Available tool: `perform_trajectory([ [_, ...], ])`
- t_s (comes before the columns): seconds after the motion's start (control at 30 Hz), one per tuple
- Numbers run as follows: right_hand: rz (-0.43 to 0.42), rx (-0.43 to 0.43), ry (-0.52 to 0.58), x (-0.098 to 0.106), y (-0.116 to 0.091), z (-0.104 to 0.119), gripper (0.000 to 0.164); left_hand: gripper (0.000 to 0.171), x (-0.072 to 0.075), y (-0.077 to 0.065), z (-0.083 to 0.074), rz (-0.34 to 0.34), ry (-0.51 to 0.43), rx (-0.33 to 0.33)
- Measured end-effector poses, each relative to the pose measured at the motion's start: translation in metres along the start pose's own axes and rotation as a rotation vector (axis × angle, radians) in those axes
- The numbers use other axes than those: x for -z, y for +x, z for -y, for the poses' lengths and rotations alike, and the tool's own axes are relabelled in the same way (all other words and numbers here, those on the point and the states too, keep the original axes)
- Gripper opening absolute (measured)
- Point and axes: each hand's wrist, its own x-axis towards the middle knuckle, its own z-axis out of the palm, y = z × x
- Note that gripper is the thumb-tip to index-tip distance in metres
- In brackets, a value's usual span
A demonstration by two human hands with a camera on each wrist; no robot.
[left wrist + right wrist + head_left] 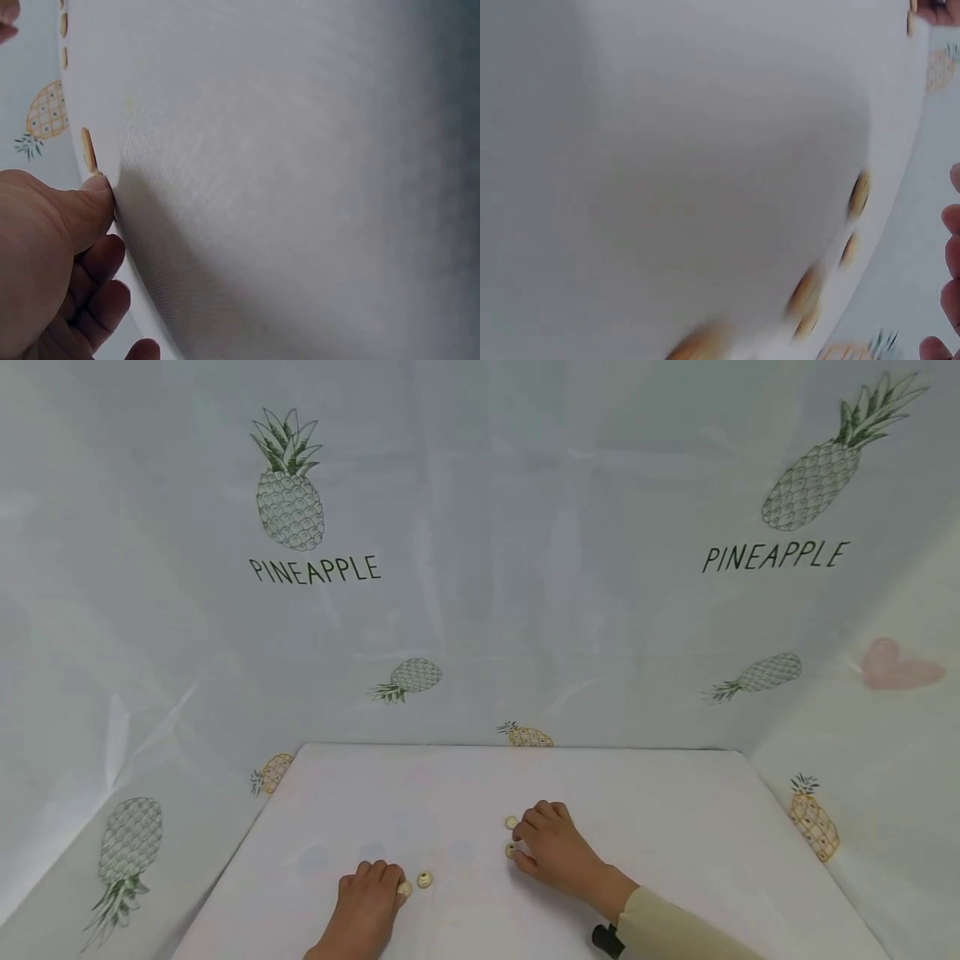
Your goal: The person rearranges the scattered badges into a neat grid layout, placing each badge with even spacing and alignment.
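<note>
Small round pale wooden pieces lie on the white table. My left hand (366,902) pinches one piece (405,888) at the table surface; in the left wrist view its thumb (94,206) covers most of that piece. Just right of it lies a second round piece (425,879) with a dark mark. My right hand (558,852) hovers with loosely bent fingers beside two pieces, a far one (512,822) and a nearer one (512,850). In the right wrist view its fingers (952,255) stand apart from several blurred pieces (859,195), and nothing shows between them.
The white table (645,793) ends at a pineapple-printed cloth (480,610) that rises behind and at both sides. A black strap (607,941) sits at the right wrist beside a beige sleeve (667,927).
</note>
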Motion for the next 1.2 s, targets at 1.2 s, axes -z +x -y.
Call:
perform_trajectory([
  [1.2,0.217,0.15,0.015,-0.049,0.075,0.104,0.02,0.026,0.002,-0.002,0.0,-0.031,0.041,-0.029],
])
